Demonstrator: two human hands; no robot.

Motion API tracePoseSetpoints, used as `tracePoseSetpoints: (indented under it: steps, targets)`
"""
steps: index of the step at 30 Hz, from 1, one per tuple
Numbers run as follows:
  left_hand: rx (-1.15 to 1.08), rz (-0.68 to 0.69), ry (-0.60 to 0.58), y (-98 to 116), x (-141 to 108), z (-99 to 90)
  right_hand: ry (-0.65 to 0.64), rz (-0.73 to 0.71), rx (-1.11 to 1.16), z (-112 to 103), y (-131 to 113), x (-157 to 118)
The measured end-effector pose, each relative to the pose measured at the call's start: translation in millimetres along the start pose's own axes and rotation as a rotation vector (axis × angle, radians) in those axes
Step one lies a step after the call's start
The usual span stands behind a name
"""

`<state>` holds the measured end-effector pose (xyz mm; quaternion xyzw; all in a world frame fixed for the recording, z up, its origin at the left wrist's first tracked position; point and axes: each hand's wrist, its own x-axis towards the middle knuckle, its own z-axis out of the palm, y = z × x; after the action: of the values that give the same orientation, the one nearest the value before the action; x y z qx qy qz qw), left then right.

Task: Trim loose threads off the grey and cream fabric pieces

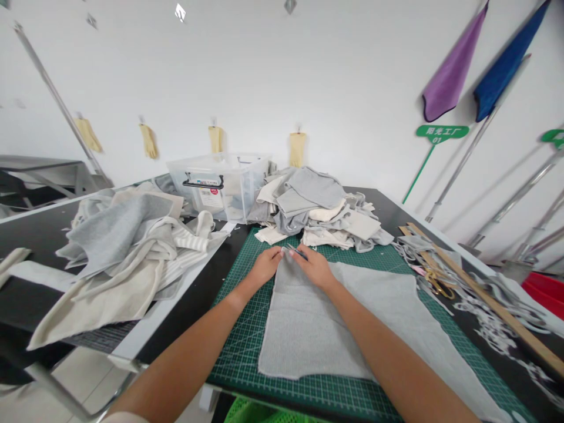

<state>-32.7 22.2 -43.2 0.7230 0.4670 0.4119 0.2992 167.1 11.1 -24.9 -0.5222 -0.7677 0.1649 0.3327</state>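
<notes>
A light grey piece of knit fabric (317, 329) lies spread out on a green cutting mat (240, 282). At its far left corner, my left hand (267, 264) pinches the fabric edge between closed fingers. Close beside it, my right hand (315, 267) grips small thread snips (299, 253) with a dark blue handle, their metal tips at that same corner. The fingers partly cover the snips, so how far the blades are apart cannot be made out. My right forearm passes over the middle of the fabric.
Behind the mat sits a heap of grey and cream fabric pieces (308, 200), next to a clear plastic bin (242, 194). More fabric (127, 252) is piled at left. On the right lie gold-handled scissors (438, 285), a wooden strip (484, 305) and loose trimmings (484, 323).
</notes>
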Motion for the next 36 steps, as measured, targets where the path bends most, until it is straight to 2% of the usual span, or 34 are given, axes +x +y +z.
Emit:
tracePoseSetpoints:
  steps: [5, 8, 15, 19, 23, 29, 36]
  targets:
    - [-0.087, -0.034, 0.06, -3.7, 1.0, 3.5, 0.001, -0.008, -0.004, 0.2, -0.5, -0.1]
    - [-0.155, -0.034, 0.039, -4.0, 1.9, 4.8, 0.006, -0.015, -0.023, 0.4, -0.7, 0.2]
    - [-0.26, 0.066, -0.024, -2.8, 4.0, 6.1, 0.008, -0.027, -0.041, 0.9, -1.0, -0.6]
    - [-0.184, 0.077, -0.042, -2.0, 4.4, 5.2, 0.043, 0.003, -0.055, 0.1, -1.0, -0.5]
    - [-0.069, 0.077, -0.048, -0.8, 4.3, 4.2, 0.018, -0.005, -0.02, -2.3, -3.2, -1.1]
    - [-0.041, 0.075, -0.031, -2.3, 4.6, 5.6, -0.024, -0.057, 0.033, -4.6, -6.3, -2.1]
    - [0.006, 0.076, -0.055, -5.6, 5.8, 7.2, 0.023, -0.051, 0.014, -0.6, -1.4, -1.3]
